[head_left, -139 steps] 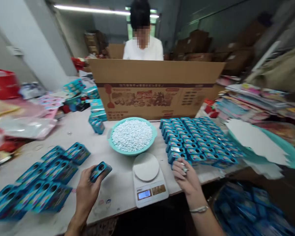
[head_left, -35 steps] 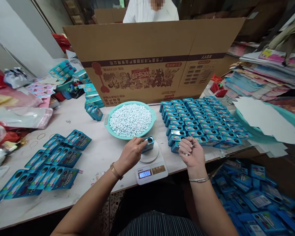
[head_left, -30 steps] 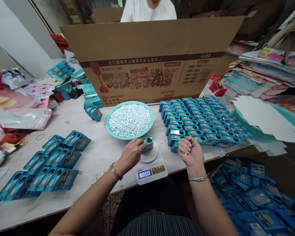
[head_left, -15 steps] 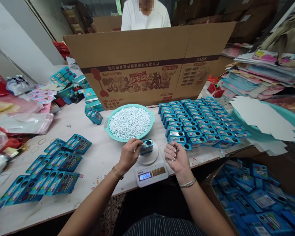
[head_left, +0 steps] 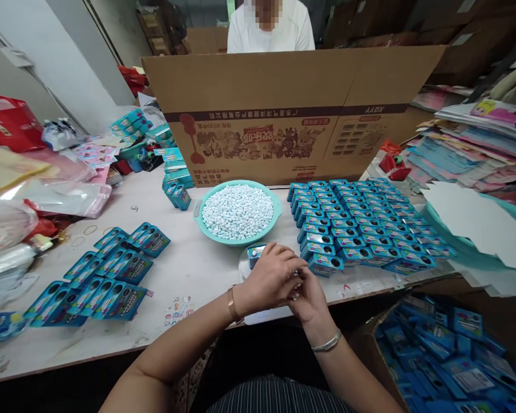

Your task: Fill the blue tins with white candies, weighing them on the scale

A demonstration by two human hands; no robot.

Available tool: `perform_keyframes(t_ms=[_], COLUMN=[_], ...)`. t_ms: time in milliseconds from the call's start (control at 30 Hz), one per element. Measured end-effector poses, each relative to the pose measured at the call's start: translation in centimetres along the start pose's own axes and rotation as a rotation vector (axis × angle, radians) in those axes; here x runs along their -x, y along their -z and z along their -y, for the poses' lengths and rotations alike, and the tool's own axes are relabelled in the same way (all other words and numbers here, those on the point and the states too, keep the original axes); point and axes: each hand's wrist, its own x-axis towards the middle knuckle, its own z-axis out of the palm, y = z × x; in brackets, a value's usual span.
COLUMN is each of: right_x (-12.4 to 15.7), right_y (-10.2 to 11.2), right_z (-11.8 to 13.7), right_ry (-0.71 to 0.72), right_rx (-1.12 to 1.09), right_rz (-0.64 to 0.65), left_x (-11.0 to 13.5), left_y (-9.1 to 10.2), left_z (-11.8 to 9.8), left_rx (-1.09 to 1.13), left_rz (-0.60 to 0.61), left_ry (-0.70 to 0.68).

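Observation:
My left hand [head_left: 272,276] reaches across the scale, its fingers bent down into my right hand. My right hand [head_left: 308,298] is curled upward beneath those fingertips; small pale specks show there, but I cannot tell what is held. A small blue box [head_left: 255,254] stands on the white kitchen scale [head_left: 264,316], partly behind my left hand. White specks show on the box top. My left hand and wrist cover most of the scale, its display included. Just beyond sits a teal bowl [head_left: 276,225] full of small white candies [head_left: 237,211].
Rows of blue boxes [head_left: 356,223] stand right of the bowl, and more blue boxes [head_left: 107,269] stand left. A large cardboard carton [head_left: 262,86] rises behind, with a person in white beyond. A carton of blue boxes [head_left: 451,355] sits low at right.
My left hand has let go of the box on the scale and moved right to meet my right hand. The view has shifted, and the scale's display is now covered.

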Motion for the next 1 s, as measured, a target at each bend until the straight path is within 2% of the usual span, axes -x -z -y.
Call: perform_keyframes(t_ms=[67, 133, 200, 267, 367, 467, 567, 700, 867, 1000], right_x=[0.6, 1.3, 2.0, 2.6, 3.3, 3.5, 3.1, 2.3, 1.6, 1.0], right_y=[-0.1, 0.2, 0.9, 1.9, 3.3, 4.0, 4.2, 4.4, 4.9, 5.0], right_z=[0.9, 2.4, 4.2, 5.9, 7.5, 7.7, 6.9, 6.0, 5.3, 4.7], right_ry=[-0.083, -0.099, -0.022, 0.080, 0.161, 0.151, 0.127, 0.074, 0.040, 0.023], right_rx=[-0.099, -0.189, -0.232, -0.250, -0.237, -0.218, -0.216, -0.227, -0.247, -0.259], right_rz=[0.013, 0.028, 0.045, 0.048, 0.038, 0.043, 0.077, 0.135, 0.140, 0.167], left_x=[0.5, 1.8, 3.5, 5.5, 7.8, 8.4, 7.5, 6.1, 5.0, 3.4], left_y=[1.3, 2.9, 4.0, 4.2, 2.8, 1.0, 0.2, 0.2, 0.0, -0.4], left_z=[0.8, 1.9, 3.1, 4.2, 5.4, 5.9, 5.7, 5.4, 5.7, 5.8], left_rx=[0.064, 0.121, 0.138, 0.122, 0.058, -0.053, -0.189, -0.322, -0.354, -0.313], left_rz=[-0.177, -0.396, -0.554, -0.603, -0.544, -0.496, -0.444, -0.336, -0.181, -0.110], left_ry=[0.069, 0.199, 0.346, 0.441, 0.450, 0.375, 0.313, 0.287, 0.321, 0.346])
